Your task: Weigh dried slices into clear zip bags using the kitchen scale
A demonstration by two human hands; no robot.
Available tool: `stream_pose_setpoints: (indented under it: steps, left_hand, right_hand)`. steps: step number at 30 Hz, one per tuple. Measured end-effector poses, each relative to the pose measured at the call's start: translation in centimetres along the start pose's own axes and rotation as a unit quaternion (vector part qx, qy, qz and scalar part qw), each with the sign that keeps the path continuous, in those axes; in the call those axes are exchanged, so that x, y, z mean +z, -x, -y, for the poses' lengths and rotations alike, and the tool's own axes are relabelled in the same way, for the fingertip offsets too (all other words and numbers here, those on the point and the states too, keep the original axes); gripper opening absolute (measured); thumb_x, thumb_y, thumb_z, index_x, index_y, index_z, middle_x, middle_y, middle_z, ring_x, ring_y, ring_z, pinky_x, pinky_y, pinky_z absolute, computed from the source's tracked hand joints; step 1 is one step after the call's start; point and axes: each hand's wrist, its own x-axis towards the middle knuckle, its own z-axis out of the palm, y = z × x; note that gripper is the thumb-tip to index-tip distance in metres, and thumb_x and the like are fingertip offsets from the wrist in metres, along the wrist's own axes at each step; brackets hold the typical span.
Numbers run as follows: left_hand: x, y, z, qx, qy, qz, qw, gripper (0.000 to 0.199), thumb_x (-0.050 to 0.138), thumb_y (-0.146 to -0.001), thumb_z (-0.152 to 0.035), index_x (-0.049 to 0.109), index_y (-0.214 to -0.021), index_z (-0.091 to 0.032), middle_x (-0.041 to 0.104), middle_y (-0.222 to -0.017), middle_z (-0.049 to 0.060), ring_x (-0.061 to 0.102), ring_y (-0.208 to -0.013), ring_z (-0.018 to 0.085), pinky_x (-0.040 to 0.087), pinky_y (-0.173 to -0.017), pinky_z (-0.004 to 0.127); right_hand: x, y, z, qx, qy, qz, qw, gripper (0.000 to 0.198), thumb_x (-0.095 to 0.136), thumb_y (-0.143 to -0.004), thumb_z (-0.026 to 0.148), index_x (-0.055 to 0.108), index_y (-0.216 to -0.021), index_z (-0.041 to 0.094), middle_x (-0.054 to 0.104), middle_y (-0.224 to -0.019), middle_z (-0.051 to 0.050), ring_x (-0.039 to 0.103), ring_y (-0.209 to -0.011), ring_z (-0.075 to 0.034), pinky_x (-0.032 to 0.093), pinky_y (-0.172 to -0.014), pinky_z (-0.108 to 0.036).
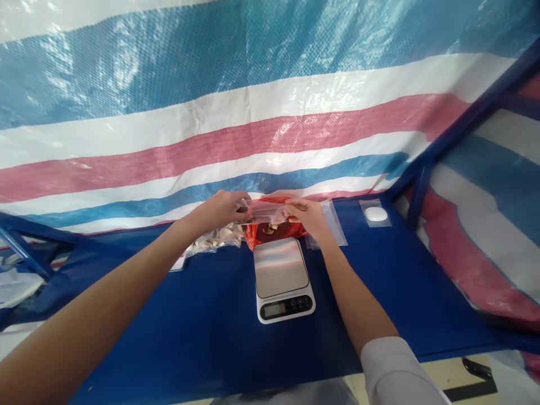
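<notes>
A clear plastic bag [265, 215] is stretched between my two hands, above the far end of the kitchen scale. My left hand [225, 209] pinches its left side, and my right hand [306, 215] grips the right side with thumb and fingers. Behind and below the clear bag lies an open red plastic bag [252, 236] with pale brown dried pieces [270, 228] inside. In front of it stands the white kitchen scale [282, 281] with a bare metal plate; its display shows no readable figures.
Filled clear bags [215, 241] lie left of the red bag, with the edge of a flat white object [178, 263] beside them. Flat clear bags [336, 225] lie right. A white rounded object [375, 214] rests on a small bag. Striped sheeting [253, 129] walls the blue table [202, 337].
</notes>
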Motion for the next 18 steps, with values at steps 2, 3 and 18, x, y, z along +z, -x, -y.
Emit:
stream_pose_setpoints:
  steps: [2, 3, 18]
  left_hand:
    - [-0.1, -0.1, 0.1, -0.015, 0.009, -0.003, 1.0, 0.042, 0.071, -0.079, -0.051, 0.069, -0.11, -0.023, 0.078, -0.095, 0.009, 0.072, -0.086, 0.028, 0.054, -0.07, 0.034]
    - [-0.2, -0.1, 0.1, -0.022, 0.015, -0.004, 1.0, 0.043, 0.071, -0.078, -0.051, 0.069, -0.111, -0.023, 0.078, -0.095, 0.009, 0.072, -0.085, 0.028, 0.054, -0.07, 0.034]
    - [-0.7, -0.5, 0.3, -0.028, 0.014, -0.073, 0.997, 0.029, 0.071, -0.077, -0.042, 0.075, -0.102, -0.027, 0.078, -0.098, 0.004, 0.071, -0.09, 0.026, 0.054, -0.08, 0.035]
  right_hand:
    - [0.2, -0.4, -0.7, 0.044, -0.046, -0.025, 0.998, 0.021, 0.069, -0.08, 0.037, 0.075, -0.093, 0.02, 0.077, -0.089, -0.005, 0.073, -0.084, -0.019, 0.065, -0.073, -0.032]
    - [0.3, -0.5, -0.9, 0.056, -0.06, -0.034, 0.996, 0.019, 0.071, -0.079, 0.035, 0.075, -0.089, 0.02, 0.076, -0.085, -0.004, 0.073, -0.081, -0.019, 0.066, -0.072, -0.032]
    - [2.7, -1.2, -2.8, 0.035, 0.051, -0.013, 0.998, 0.016, 0.063, -0.084, 0.027, 0.075, -0.073, 0.024, 0.075, -0.074, -0.001, 0.072, -0.066, -0.019, 0.062, -0.059, -0.029]
